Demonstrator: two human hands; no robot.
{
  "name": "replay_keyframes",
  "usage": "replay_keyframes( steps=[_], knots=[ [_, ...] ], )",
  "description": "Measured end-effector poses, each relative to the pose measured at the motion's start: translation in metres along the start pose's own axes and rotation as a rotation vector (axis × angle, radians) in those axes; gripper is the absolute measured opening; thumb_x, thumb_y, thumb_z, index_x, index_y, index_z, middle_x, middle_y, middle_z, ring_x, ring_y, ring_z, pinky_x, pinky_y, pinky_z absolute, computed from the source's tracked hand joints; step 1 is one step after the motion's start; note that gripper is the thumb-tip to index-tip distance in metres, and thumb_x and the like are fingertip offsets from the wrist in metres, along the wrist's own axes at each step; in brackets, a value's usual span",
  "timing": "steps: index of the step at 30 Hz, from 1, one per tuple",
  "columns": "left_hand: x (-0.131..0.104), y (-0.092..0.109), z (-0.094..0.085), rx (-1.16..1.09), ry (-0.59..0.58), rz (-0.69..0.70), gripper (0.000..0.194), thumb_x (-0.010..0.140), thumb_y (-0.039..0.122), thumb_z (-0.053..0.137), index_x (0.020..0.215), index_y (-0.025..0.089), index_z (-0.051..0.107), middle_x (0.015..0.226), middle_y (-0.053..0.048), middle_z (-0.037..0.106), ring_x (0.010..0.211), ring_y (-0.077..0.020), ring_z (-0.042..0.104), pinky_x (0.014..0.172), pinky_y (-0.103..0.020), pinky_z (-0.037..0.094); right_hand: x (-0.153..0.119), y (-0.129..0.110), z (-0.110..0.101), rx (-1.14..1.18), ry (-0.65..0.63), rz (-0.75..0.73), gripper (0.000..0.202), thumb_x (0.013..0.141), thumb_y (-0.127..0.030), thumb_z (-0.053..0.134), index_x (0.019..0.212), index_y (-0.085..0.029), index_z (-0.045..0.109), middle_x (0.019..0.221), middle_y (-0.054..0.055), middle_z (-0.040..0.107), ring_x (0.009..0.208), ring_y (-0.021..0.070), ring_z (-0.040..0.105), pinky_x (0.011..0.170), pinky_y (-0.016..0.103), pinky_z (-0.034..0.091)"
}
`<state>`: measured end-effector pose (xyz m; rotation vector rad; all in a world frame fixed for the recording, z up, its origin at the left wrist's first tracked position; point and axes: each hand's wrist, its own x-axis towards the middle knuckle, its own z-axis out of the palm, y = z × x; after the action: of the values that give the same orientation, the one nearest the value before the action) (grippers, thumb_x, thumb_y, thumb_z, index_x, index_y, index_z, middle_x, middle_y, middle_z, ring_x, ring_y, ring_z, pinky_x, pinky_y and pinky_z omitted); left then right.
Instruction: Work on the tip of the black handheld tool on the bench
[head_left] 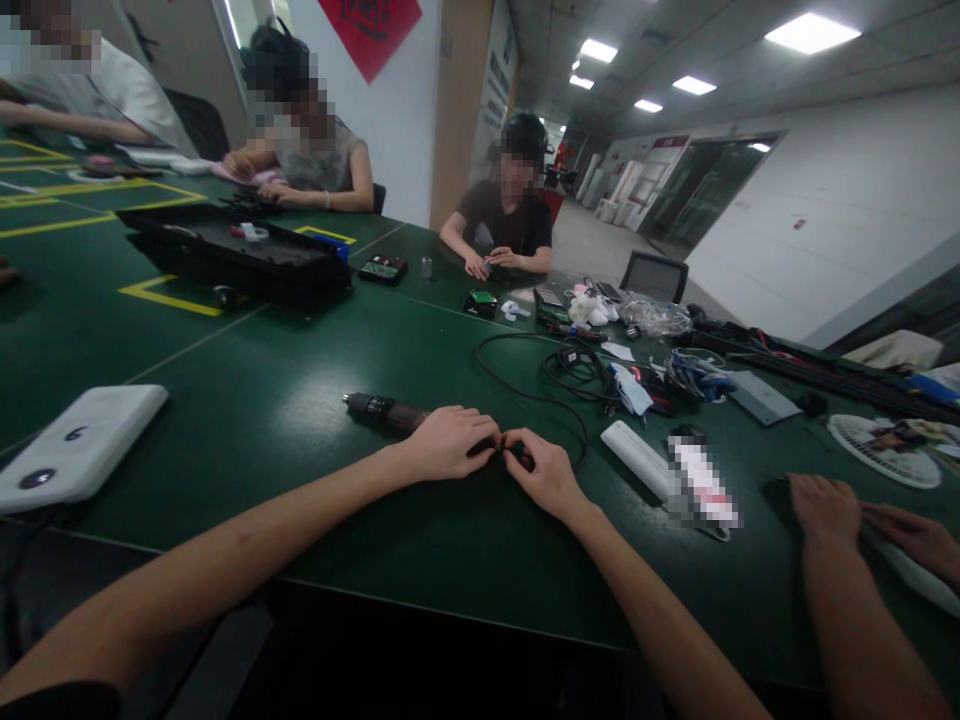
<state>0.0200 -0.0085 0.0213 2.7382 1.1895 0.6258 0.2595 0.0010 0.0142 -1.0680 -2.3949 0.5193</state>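
My left hand [454, 440] and my right hand [544, 472] meet fingertip to fingertip above the green table [420, 540]. Both are closed in a pinch. Whatever lies between the fingers is dark and too small to name, largely covered by them. Just behind my left hand lies an electric screwdriver [382, 411], its dark tip pointing left and its rear end hidden by the hand. A black cable [525, 392] curves across the table beyond my right hand and comes down close beside it.
A white bar-shaped device [636, 460] lies right of my hands. A co-worker's hand [825, 505] is farther right. Near the left edge sits a white box marked 6 [82, 440]. A black tray [240, 255], a cable heap [574, 365] and small electronics [481, 300] lie farther back, with seated people beyond.
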Motion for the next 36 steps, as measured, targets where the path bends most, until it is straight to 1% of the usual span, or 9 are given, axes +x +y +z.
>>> replay_keyframes(
  steps=[4,9,14,19,24,29,34,36],
  knots=[
    [0.0009,0.0001,0.0018,0.025,0.026,-0.074,0.02,0.098,0.042,0.059,0.107,0.023,0.063,0.101,-0.002,0.072,0.095,-0.0202,0.067,0.083,-0.034,0.047,0.0002,-0.0001,0.0001,0.0,-0.012,0.002,0.017,0.1,-0.034,0.054,0.112,-0.026,0.064,0.104,0.003,0.07,0.076,0.0166,0.062,0.072,0.028,0.047],
    [0.0011,-0.0015,0.0027,0.017,0.008,0.005,0.019,0.098,0.039,0.059,0.11,0.025,0.063,0.106,-0.001,0.072,0.097,-0.0193,0.067,0.083,-0.033,0.046,0.0,0.0021,0.0023,-0.003,-0.012,0.002,0.016,0.1,-0.034,0.055,0.11,-0.025,0.064,0.104,0.003,0.07,0.078,0.0167,0.062,0.072,0.027,0.046],
    [0.0018,-0.0019,0.0061,0.052,0.031,-0.075,0.021,0.098,0.043,0.061,0.106,0.024,0.062,0.099,-0.001,0.072,0.094,-0.0207,0.068,0.08,-0.034,0.045,-0.0001,0.0022,0.0029,0.0,0.001,0.005,0.018,0.1,-0.034,0.055,0.112,-0.025,0.065,0.105,0.003,0.071,0.077,0.0162,0.062,0.071,0.027,0.046],
    [0.0005,-0.0006,0.0029,0.025,0.012,0.007,0.017,0.099,0.038,0.058,0.109,0.025,0.063,0.104,-0.001,0.072,0.095,-0.0192,0.068,0.083,-0.033,0.046,0.0002,0.0012,0.0012,-0.004,0.001,0.009,0.017,0.099,-0.034,0.056,0.11,-0.025,0.065,0.103,0.002,0.071,0.076,0.0162,0.063,0.07,0.027,0.045],
    [0.0013,-0.0007,0.0035,0.053,0.036,-0.057,0.018,0.098,0.04,0.06,0.105,0.024,0.062,0.098,-0.001,0.072,0.093,-0.0201,0.068,0.079,-0.033,0.045,0.0003,0.0014,0.0008,-0.001,-0.004,0.0,0.018,0.099,-0.034,0.055,0.112,-0.025,0.065,0.105,0.003,0.071,0.077,0.0167,0.063,0.072,0.028,0.047],
    [0.0009,-0.0003,0.0019,0.015,0.017,0.004,0.016,0.098,0.037,0.059,0.108,0.025,0.063,0.103,0.0,0.072,0.095,-0.0191,0.068,0.083,-0.033,0.046,0.0001,0.0016,0.001,0.0,0.005,-0.001,0.016,0.099,-0.033,0.056,0.11,-0.025,0.065,0.104,0.002,0.071,0.077,0.0166,0.063,0.071,0.028,0.047],
    [0.0014,0.0,0.0023,0.041,0.035,-0.062,0.019,0.098,0.041,0.06,0.105,0.023,0.063,0.098,-0.001,0.072,0.093,-0.0203,0.068,0.08,-0.034,0.046,0.0004,0.0021,0.0015,0.001,0.009,-0.004,0.016,0.099,-0.033,0.056,0.11,-0.026,0.065,0.106,0.002,0.071,0.077,0.0164,0.063,0.074,0.028,0.048],
    [0.0011,-0.0004,0.0012,0.032,0.023,-0.032,0.02,0.097,0.041,0.06,0.107,0.024,0.063,0.1,-0.001,0.072,0.094,-0.0202,0.068,0.081,-0.034,0.046,0.0005,0.0026,0.0019,0.001,0.01,-0.006,0.017,0.099,-0.034,0.056,0.11,-0.025,0.065,0.105,0.003,0.071,0.077,0.0167,0.063,0.074,0.028,0.048]
  ],
)
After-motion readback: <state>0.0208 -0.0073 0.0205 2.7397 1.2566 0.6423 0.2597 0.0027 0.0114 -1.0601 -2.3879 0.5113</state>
